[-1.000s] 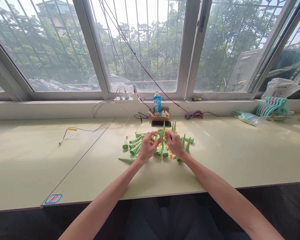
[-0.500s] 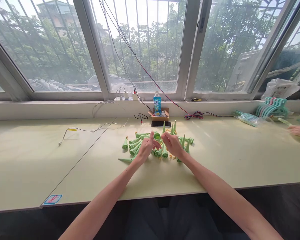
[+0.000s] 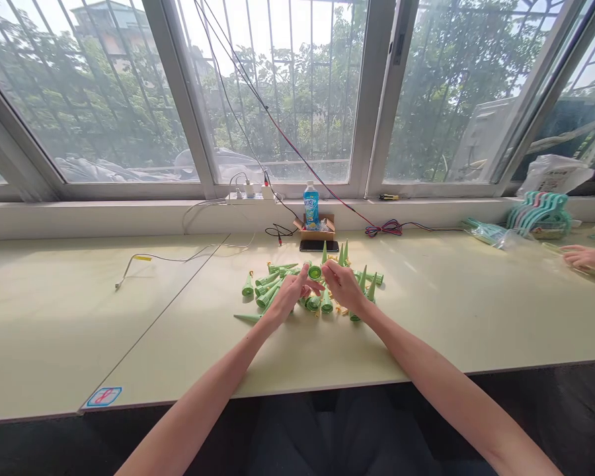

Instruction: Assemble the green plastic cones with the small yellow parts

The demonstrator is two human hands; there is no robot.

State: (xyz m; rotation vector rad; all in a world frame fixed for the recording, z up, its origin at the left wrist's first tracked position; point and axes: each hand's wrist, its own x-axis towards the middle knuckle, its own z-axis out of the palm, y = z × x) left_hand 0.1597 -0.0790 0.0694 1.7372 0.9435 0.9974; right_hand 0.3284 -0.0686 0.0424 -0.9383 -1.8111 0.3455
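Observation:
My left hand (image 3: 293,289) is closed around a green plastic spike (image 3: 315,273), whose round open end faces me. Close against the right side of that end, the fingers of my right hand (image 3: 343,285) are pinched together; what they hold is hidden. Under and around both hands lies a pile of similar hollow green spikes (image 3: 268,291), some on their sides. Several stand point up, such as the green spike at the right (image 3: 371,288). Small yellow pieces (image 3: 341,309) are scattered among them.
Behind the pile are a black phone (image 3: 319,246), a small cardboard box (image 3: 317,233) and a blue bottle (image 3: 311,206). Cables (image 3: 384,228) run along the back. At the far right, another person's hand (image 3: 589,258) is near plastic bags and teal hangers (image 3: 538,213).
The spike in my left hand has shifted slightly right and down, nearer my right fingers. At far right, the other person's hand has moved left over the table.

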